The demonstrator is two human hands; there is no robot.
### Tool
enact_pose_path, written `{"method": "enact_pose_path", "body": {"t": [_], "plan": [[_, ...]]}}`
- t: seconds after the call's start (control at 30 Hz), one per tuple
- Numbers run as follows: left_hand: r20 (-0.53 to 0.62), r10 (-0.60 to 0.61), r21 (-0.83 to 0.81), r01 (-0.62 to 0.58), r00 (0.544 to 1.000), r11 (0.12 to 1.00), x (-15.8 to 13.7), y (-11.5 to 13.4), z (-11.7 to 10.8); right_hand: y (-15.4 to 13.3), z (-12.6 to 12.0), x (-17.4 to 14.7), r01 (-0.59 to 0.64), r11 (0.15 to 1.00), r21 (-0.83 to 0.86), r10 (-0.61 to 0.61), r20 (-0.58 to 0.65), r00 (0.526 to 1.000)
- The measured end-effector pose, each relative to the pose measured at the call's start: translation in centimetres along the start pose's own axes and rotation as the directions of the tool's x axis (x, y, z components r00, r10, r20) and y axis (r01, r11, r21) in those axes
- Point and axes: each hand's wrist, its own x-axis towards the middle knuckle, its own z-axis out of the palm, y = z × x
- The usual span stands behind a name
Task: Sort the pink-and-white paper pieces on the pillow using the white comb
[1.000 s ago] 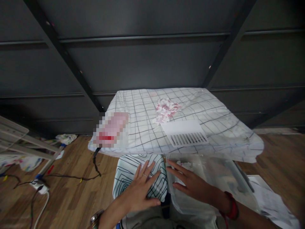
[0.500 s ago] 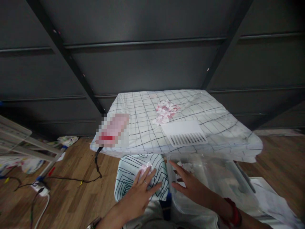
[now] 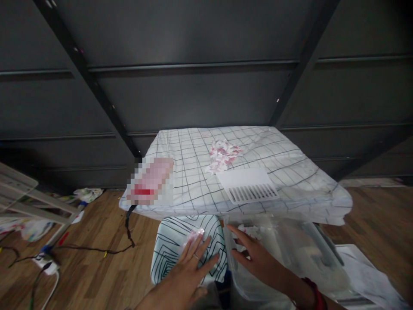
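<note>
My left hand lies flat with its fingers spread over a small clear packet of pinkish bits. That packet rests on a seat with a pale blue cover patterned in dark lines, and my fingers partly hide it. Over the left part of a clear plastic bin hovers my right hand, fingers apart and nothing visible in them. White paper scraps lie in the bin just beyond that hand. A heap of white and pink scraps sits on the table beside a white slotted plastic piece.
A checked cloth covers the table, which stands against a dark panelled wall. A blurred-out pink object lies at its left edge, with a dark cable hanging down. Papers lie right of the bin. A power strip sits on the floor.
The view has tilted slightly, so the table and seat appear a little lower. My left hand has shifted slightly, uncovering more of the packet. My right hand stays over the bin.
</note>
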Motion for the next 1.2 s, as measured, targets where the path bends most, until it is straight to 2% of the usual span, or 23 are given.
{"method": "enact_pose_path", "body": {"t": [0.07,0.2,0.4,0.5,0.57,0.7,0.83,0.97,1.07,1.2], "plan": [[0.016,0.039,-0.056,-0.038,0.999,0.998,0.0,-0.5,-0.4,-0.1,-0.3,0.1,0.019,1.000,-0.024,-0.019,-0.002,1.000],[-0.033,0.070,-0.113,-0.073,0.997,0.991,-0.1,-1.7,-1.1,-0.4,-1.0,0.3,0.049,0.994,-0.096,-0.051,-0.022,0.998],[-0.124,0.007,-0.086,-0.018,0.992,0.996,0.1,-2.2,-2.3,-2.4,-3.2,0.5,0.105,0.936,-0.335,-0.103,0.024,0.994],[-0.051,-0.051,-0.070,0.048,0.997,0.996,0.1,-2.5,-1.6,-3.3,-3.8,0.7,0.118,0.917,-0.381,-0.113,0.035,0.993],[0.027,-0.058,-0.052,0.060,0.998,0.997,-0.4,-2.9,-0.4,-3.3,-3.4,0.9,0.134,0.907,-0.400,-0.126,0.045,0.991],[-0.090,-0.051,-0.017,0.049,0.995,0.999,-1.7,-4.0,1.9,-2.3,-1.7,1.4,0.132,0.888,-0.441,-0.135,0.026,0.991],[-0.121,-0.043,0.079,0.053,0.992,0.995,-2.4,-4.9,3.2,-1.5,-0.6,1.8,0.106,0.902,-0.419,-0.140,-0.050,0.989],[-0.127,0.007,0.136,0.011,0.992,0.991,-2.9,-4.8,3.3,-1.3,-0.8,2.2,0.130,0.915,-0.381,-0.174,-0.084,0.981],[-0.171,0.009,0.103,0.009,0.985,0.995,-3.6,-4.4,3.0,-1.5,-0.8,2.7,0.137,0.919,-0.369,-0.194,-0.122,0.973],[-0.174,-0.028,0.045,0.037,0.984,0.998,-4.2,-4.0,2.7,-2.2,-0.4,3.3,0.098,0.914,-0.393,-0.152,-0.109,0.982]]}}
